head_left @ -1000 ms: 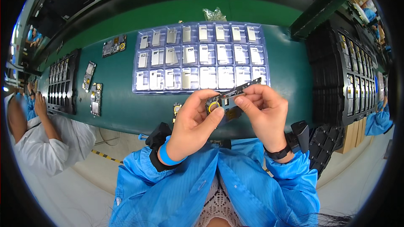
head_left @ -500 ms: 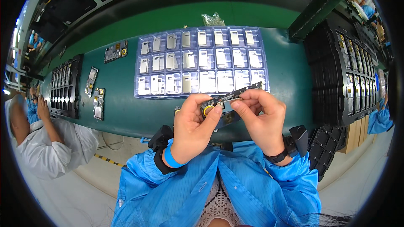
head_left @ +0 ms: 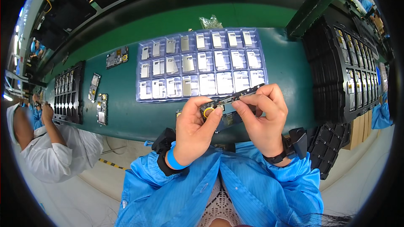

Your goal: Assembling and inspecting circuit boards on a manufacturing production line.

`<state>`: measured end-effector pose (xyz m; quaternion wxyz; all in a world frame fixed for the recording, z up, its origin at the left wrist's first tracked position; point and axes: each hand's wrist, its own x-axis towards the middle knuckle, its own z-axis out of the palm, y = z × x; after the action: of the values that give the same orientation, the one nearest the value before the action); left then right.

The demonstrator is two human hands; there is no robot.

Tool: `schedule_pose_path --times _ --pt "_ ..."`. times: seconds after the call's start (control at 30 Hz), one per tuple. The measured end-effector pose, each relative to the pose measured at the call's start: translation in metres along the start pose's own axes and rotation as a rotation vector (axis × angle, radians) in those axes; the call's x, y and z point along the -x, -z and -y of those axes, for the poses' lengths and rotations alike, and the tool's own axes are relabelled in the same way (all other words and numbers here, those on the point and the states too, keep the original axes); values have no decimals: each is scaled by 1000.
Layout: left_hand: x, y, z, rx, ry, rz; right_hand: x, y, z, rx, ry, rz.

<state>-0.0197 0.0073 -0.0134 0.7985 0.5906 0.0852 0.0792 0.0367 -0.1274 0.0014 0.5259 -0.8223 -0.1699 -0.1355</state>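
Above the front edge of the table, both hands hold one dark circuit board (head_left: 251, 90), tilted with its right end farther away. My left hand (head_left: 191, 124) is closed round its left end, thumb beside a yellow ring-shaped part (head_left: 208, 112). Further right, my right hand (head_left: 267, 111) pinches the board between thumb and fingers. A flat silvery-grey plate (head_left: 228, 109) lies against the board between the two thumbs; fingers cover part of it. Just beyond stands a clear compartment tray (head_left: 164, 100) of thin silvery plates (head_left: 187, 63). Under the hands, another board-like piece is partly hidden.
Loose circuit boards (head_left: 102, 109) lie on the green table (head_left: 286, 59) at left. Black trays of boards stand at the left (head_left: 80, 96) and, stacked, at the right (head_left: 324, 71). A green post (head_left: 315, 8) rises at back right. A person in white (head_left: 63, 153) sits at left.
My right thumb and fingers have shifted slightly along the board, and less of the plate shows at its right end. The left hand keeps its hold. The whole view has shifted a little.
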Motion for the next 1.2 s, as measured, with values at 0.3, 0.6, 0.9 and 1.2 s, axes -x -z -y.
schedule_pose_path --times 0.3,0.6,0.9,1.2 --pt "2 -1 1 -1 25 4 -2 5 0 -18 -14 1" --pt "-1 0 -4 -33 39 18 -6 7 -9 -237 -212 139" --pt "-3 -4 -4 -40 9 11 -4 6 -13 -228 -167 107" --pt "-5 -5 -3 -43 37 -5 -8 8 -8 -336 -279 111"
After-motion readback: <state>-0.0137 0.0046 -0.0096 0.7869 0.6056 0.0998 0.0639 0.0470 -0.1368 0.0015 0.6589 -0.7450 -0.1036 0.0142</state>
